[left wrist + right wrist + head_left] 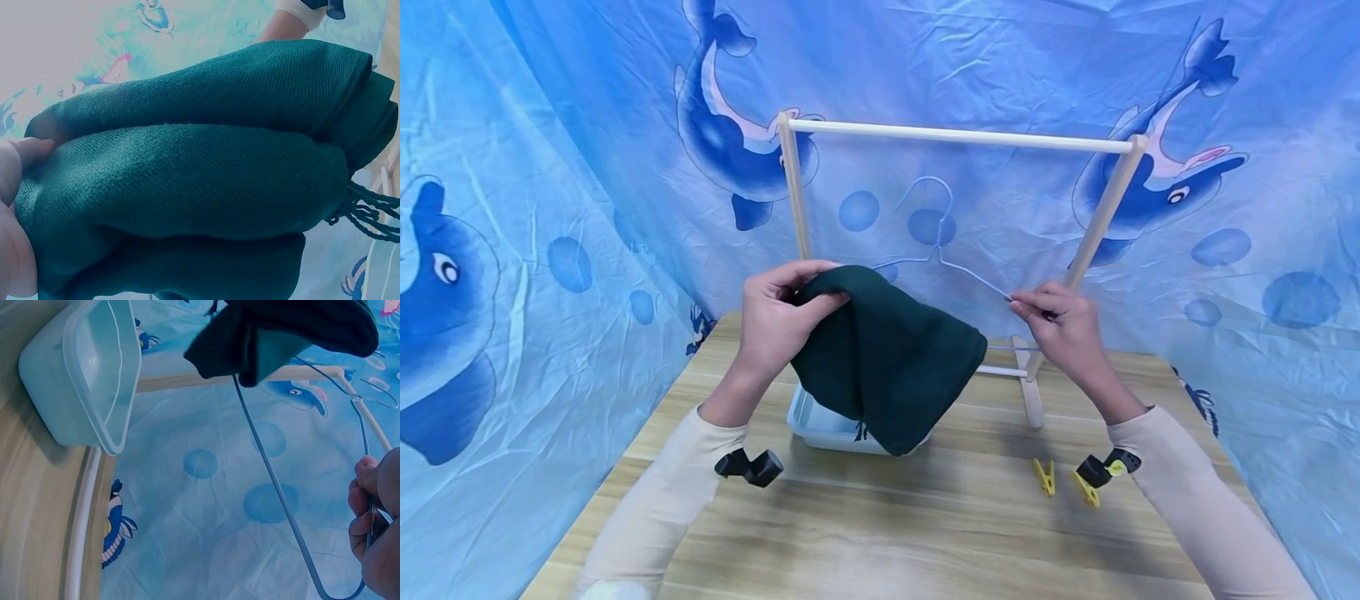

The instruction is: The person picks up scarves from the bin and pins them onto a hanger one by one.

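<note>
My left hand [778, 321] pinches the upper left edge of a folded dark green scarf [895, 358], thumb in front of the cloth. In the left wrist view the scarf [187, 169] hangs in thick folds, and its braided fringe [372, 212] shows at one end. A thin blue wire hanger [973, 275] is held upright by its right shoulder in my right hand [1063, 321], fingers curled round the wire. The scarf covers the hanger's left part in the head view. In the right wrist view the hanger's lower bar [269, 465] runs to the scarf [281, 337].
A wooden rack with a white top rail [958, 133] stands behind the hands. Beneath the scarf is a light blue plastic basin [820, 429]. Two yellow clothespins, one upright [1043, 477] and one by the right wrist [1087, 490], lie on the wooden table [850, 533].
</note>
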A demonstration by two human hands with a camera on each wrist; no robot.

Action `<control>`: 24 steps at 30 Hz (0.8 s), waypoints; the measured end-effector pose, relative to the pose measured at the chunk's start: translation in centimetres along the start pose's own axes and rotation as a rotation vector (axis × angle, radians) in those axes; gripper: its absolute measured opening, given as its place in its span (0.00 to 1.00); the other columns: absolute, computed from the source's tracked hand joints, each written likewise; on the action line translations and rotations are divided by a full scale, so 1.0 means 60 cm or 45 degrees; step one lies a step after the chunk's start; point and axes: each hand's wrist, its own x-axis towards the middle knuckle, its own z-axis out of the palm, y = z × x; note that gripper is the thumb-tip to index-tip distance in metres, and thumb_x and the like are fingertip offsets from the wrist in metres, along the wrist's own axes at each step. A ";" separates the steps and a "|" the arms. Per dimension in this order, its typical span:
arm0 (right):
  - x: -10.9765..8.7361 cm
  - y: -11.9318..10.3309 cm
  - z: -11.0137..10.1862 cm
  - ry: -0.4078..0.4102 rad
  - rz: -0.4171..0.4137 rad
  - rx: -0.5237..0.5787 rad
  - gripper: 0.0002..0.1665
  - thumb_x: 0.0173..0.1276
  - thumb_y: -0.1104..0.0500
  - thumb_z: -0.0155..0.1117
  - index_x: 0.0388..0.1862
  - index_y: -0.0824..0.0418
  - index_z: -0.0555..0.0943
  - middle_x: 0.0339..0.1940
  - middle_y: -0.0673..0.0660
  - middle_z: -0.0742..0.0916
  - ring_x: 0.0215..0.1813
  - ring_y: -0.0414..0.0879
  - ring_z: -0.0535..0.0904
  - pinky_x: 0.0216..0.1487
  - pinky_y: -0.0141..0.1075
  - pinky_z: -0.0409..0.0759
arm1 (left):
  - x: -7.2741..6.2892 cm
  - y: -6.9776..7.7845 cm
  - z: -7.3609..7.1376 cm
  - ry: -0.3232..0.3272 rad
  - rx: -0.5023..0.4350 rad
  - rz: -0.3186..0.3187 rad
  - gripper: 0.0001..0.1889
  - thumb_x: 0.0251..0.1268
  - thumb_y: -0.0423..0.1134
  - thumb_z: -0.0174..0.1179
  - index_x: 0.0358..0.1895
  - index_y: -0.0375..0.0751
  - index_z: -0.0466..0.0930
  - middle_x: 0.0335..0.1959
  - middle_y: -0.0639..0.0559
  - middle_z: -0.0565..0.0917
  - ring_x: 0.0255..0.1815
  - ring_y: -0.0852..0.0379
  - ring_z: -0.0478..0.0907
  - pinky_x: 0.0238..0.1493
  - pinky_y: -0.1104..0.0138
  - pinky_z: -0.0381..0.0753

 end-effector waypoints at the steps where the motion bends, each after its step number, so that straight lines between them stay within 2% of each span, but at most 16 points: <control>1: 0.000 0.001 0.002 -0.006 0.002 0.000 0.08 0.62 0.73 0.73 0.40 0.68 0.91 0.26 0.55 0.85 0.27 0.37 0.70 0.25 0.24 0.64 | 0.003 0.001 0.000 -0.001 0.003 0.012 0.12 0.58 0.23 0.71 0.46 0.30 0.88 0.33 0.57 0.89 0.34 0.55 0.84 0.38 0.67 0.81; 9: -0.009 0.005 0.015 -0.046 0.018 0.001 0.07 0.63 0.73 0.73 0.39 0.67 0.91 0.25 0.54 0.84 0.26 0.37 0.69 0.24 0.24 0.63 | 0.022 0.006 0.002 0.020 -0.003 0.090 0.12 0.57 0.21 0.70 0.45 0.28 0.88 0.37 0.58 0.89 0.38 0.55 0.85 0.43 0.66 0.83; 18: -0.017 0.003 0.028 -0.103 0.003 0.014 0.07 0.63 0.74 0.72 0.39 0.68 0.91 0.25 0.54 0.84 0.26 0.39 0.69 0.24 0.24 0.64 | 0.034 0.000 0.002 0.019 0.003 0.119 0.13 0.57 0.22 0.71 0.45 0.35 0.90 0.40 0.47 0.90 0.42 0.52 0.86 0.46 0.64 0.84; 24: -0.019 -0.001 0.035 -0.169 0.009 0.005 0.06 0.64 0.71 0.72 0.39 0.68 0.91 0.28 0.55 0.86 0.25 0.40 0.71 0.23 0.25 0.66 | 0.039 -0.004 0.000 0.005 0.036 0.167 0.12 0.57 0.23 0.72 0.45 0.35 0.91 0.41 0.45 0.90 0.44 0.52 0.86 0.50 0.63 0.83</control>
